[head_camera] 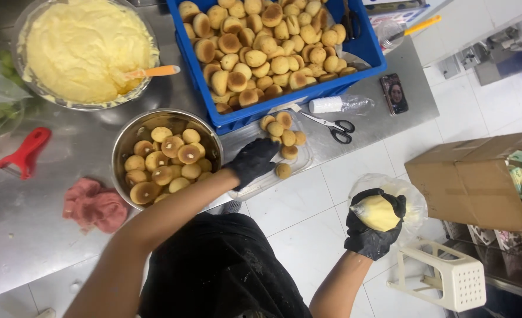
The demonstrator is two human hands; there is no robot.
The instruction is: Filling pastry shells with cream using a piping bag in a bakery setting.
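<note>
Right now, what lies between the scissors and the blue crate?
In the head view, a clear plastic bottle lies on its side between the scissors and the blue crate.

Steel, plastic and cloth on a brushed bench

The bench [49,200] is dull brushed metal; the bowl [133,126] is shinier steel. The crate [364,50] is glossy blue plastic, the rag [93,206] soft pink cloth, the box [467,179] matt cardboard. Both hands [252,160] wear matt black gloves; the piping bag [411,203] is clear film.
</note>
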